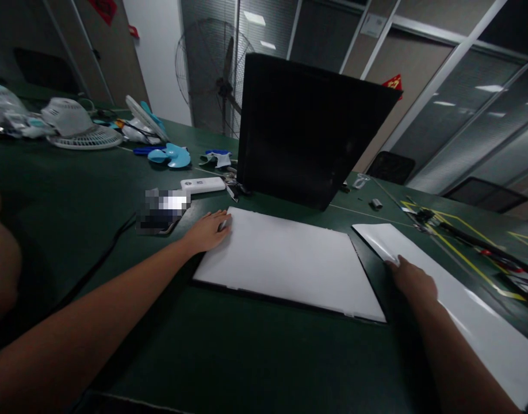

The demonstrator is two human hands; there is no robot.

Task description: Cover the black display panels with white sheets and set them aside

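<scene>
A flat white panel (285,259) with a thin dark edge lies on the green table in front of me. My left hand (210,231) rests at its far left corner, fingers stretched out along the border. A small grey patch shows by those fingers; I cannot make out what it is. To the right, my right hand (414,282) pinches the near edge of a glossy white sheet (466,310), which bends slightly at the grip. This sheet runs off toward the lower right, apart from the panel.
A large black screen-like panel (311,132) stands tilted behind the white panel. Left of it are a white power bank (202,184), a blurred-out phone-like device (163,213), light blue fan blades (169,156) and fan parts (85,129). Another person's arm (0,259) shows at left.
</scene>
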